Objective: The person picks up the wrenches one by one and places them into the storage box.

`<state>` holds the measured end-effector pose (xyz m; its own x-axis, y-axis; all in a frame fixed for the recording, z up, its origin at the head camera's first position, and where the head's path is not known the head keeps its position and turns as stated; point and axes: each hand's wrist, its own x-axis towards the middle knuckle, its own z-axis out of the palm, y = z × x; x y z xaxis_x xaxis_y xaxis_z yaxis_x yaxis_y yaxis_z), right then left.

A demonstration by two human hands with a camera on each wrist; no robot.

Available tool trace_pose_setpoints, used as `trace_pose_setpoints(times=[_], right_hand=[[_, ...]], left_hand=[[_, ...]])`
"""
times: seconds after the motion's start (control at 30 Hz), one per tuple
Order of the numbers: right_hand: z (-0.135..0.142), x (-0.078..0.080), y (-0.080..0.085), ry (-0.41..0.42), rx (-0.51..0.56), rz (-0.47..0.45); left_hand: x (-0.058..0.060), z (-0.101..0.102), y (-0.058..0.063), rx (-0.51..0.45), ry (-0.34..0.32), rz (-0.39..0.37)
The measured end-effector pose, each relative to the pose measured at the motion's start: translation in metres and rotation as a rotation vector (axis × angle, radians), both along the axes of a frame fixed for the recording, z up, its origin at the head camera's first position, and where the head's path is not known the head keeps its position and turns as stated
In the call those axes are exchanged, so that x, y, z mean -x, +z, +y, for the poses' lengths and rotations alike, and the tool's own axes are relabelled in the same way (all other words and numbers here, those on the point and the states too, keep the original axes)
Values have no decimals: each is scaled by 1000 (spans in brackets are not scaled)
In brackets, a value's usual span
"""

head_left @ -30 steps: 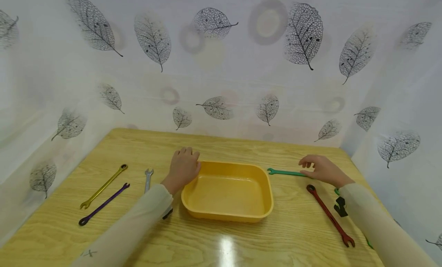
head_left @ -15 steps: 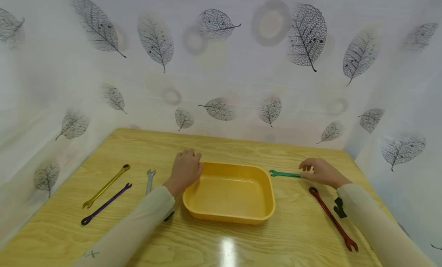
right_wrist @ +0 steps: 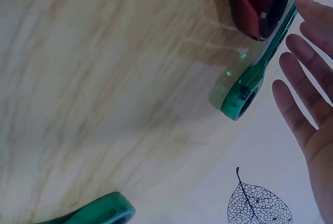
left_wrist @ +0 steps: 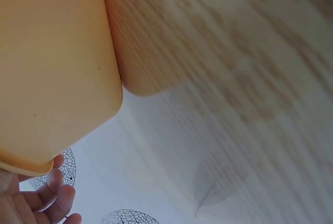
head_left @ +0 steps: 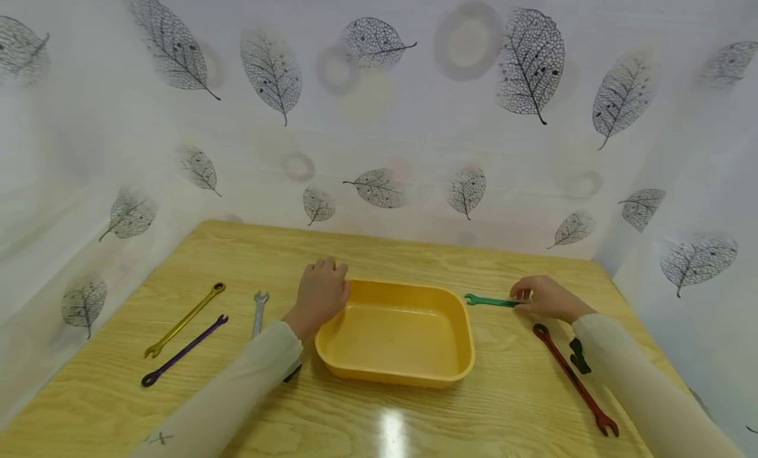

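Note:
My left hand [head_left: 322,293] holds the back left corner of a yellow plastic tray [head_left: 395,382]. In the left wrist view its fingers [left_wrist: 54,203] curl at the tray's rim. On the right, my right hand [head_left: 547,297] hovers over the near end of a green wrench [head_left: 488,301] lying on the table. Seen from the right wrist, the fingers are spread and loose, with one fingertip [right_wrist: 307,8] right at the wrench's shaft. A red wrench [head_left: 574,379] lies just below this hand. Part of another green wrench [right_wrist: 106,211] shows in the right wrist view; my sleeve hides it from the head camera.
Left of the tray lie a gold wrench [head_left: 183,321], a purple wrench [head_left: 186,349] and a silver wrench [head_left: 259,313] partly behind my left sleeve. The wooden table [head_left: 331,418] meets leaf-printed cloth [head_left: 391,135] at its back and sides.
My right hand has shifted slightly left along the green wrench. The right sleeve now covers the other green wrench. The whole head view has drifted a little; the left hand stays on the tray.

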<state>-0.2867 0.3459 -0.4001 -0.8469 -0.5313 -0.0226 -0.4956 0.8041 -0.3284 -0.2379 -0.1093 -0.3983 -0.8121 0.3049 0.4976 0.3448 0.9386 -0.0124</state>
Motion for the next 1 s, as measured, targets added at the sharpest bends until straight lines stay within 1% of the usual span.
trace_pose_setpoints(times=[0.1, 0.23, 0.57, 0.83, 1.0], right_hand=[[0, 2, -2, -9, 0, -18], [-1, 3, -3, 0, 2, -18], [-4, 2, 0, 29, 26, -46], [-3, 3, -1, -3, 22, -85], [2, 3, -1, 19, 29, -96]], left_hand=[[0, 0, 0, -1, 1, -12], [1, 0, 0, 5, 7, -10], [0, 1, 0, 6, 14, -23], [-1, 1, 0, 1, 14, -26], [-1, 1, 0, -1, 14, -22]])
